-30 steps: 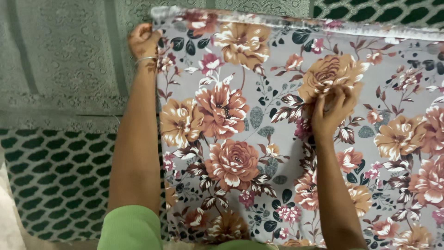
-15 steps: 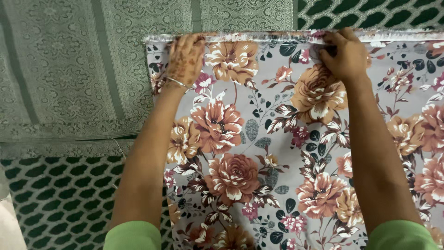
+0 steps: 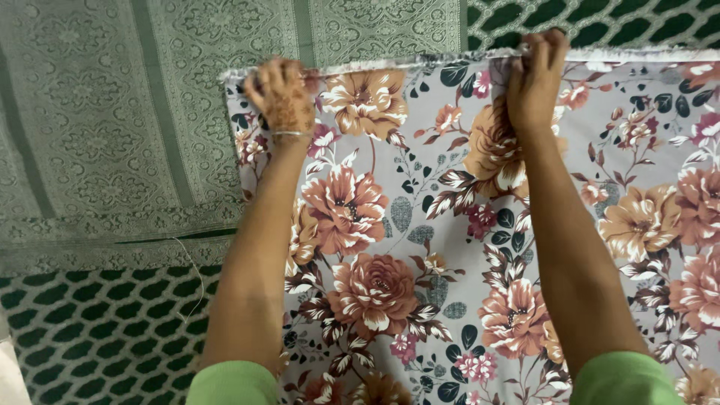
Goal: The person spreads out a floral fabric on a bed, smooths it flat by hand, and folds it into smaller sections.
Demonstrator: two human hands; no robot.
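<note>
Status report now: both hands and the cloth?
Left hand and right hand grip far edge of floral cloth. Cloth flat on green mat. Nothing in way.

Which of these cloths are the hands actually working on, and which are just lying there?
In use: grey floral printed fabric, far edge held by left hand and right hand.
Lying about: pale green brocade cloth; dark green lattice-patterned mat.

Illumination is soft, even and moderately bright, with no single source evident. No glare or blown highlights appear. Shadows are faint: a thin dark band runs along each forearm on the floral fabric (image 3: 420, 225). Focus is sharp across the fabric print and the green patterned cloth (image 3: 112, 135). Slight motion softness affects the left hand (image 3: 283, 96) and right hand (image 3: 534, 79). Edge distortion is negligible.
</note>
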